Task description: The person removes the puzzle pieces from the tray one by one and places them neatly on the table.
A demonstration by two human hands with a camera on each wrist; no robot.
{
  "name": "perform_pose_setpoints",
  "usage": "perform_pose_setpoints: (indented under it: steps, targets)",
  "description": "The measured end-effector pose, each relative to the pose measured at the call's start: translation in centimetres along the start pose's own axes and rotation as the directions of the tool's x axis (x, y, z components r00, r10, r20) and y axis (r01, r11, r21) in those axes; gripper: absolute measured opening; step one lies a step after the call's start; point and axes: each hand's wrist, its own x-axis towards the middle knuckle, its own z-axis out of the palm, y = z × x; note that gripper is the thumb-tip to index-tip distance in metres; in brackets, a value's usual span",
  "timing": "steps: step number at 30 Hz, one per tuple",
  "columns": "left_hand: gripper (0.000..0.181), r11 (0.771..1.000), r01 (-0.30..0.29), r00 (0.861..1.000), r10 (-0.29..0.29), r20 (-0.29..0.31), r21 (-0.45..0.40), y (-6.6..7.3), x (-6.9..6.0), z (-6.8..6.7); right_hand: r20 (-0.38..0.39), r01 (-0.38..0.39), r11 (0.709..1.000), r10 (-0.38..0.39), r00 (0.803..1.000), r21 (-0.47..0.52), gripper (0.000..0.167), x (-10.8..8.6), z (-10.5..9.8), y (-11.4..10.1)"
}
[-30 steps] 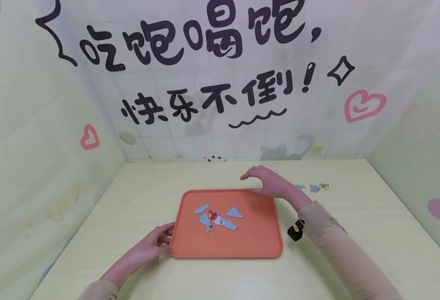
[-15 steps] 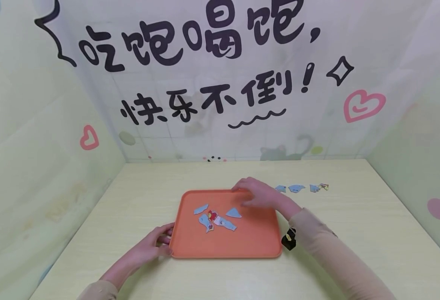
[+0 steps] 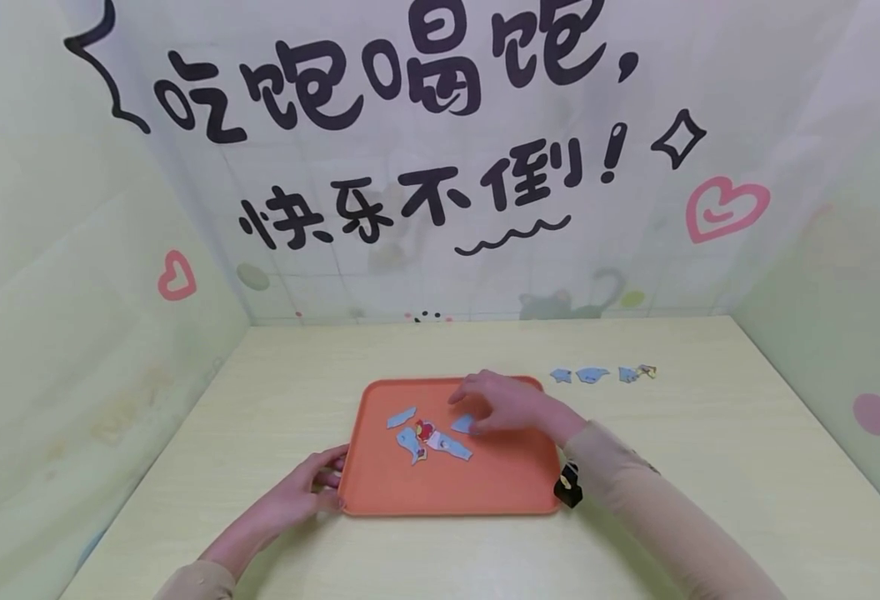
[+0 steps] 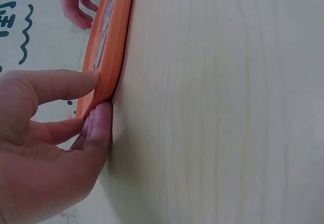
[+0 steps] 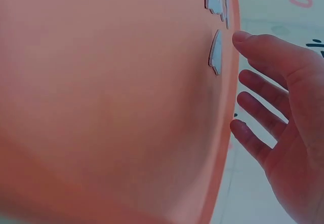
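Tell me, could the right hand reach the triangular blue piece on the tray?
Probably yes: the right hand is empty and close to the triangular blue piece, with nothing lying on it.

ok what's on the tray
Mostly blue pieces with some red, and a blue triangle. In the head view, the right grip covers part of the triangle and some of the tray.

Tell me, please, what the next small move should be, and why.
I'd probably lower the right grip and pinch the blue triangular piece: that piece is close by it and lies apart from the other pieces, and the right grip holds nothing. The left grip holds the edge of the orange tray, which should keep it steady.
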Motion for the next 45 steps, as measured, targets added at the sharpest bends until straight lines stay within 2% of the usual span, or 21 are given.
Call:
perform_pose_setpoints:
  steps: [8, 18, 30, 45]
  targets:
    - [0.083, 1.000, 0.010, 1.000, -0.010, -0.004, 0.002, -0.13, 0.02, 0.03, 0.052, 0.022, 0.999, -0.020, 0.998, -0.044, 0.045, 0.07, 0.39, 0.01]
    - [0.083, 1.000, 0.031, 0.999, -0.031, -0.018, 0.000, -0.07, 0.05, 0.09, 0.092, -0.017, 0.999, 0.021, 0.996, -0.049, 0.035, 0.28, 0.34, -0.28]
    - [0.082, 1.000, -0.018, 1.000, 0.017, 0.012, 0.010, 0.13, -0.05, -0.15, 0.105, -0.019, 0.999, 0.024, 0.994, -0.047, 0.033, 0.38, 0.17, -0.42]
    - [0.082, 1.000, 0.006, 1.000, -0.006, 0.002, -0.011, 0.05, -0.08, 0.03, 0.118, -0.032, 0.999, 0.036, 0.992, -0.038, 0.032, 0.36, 0.41, -0.29]
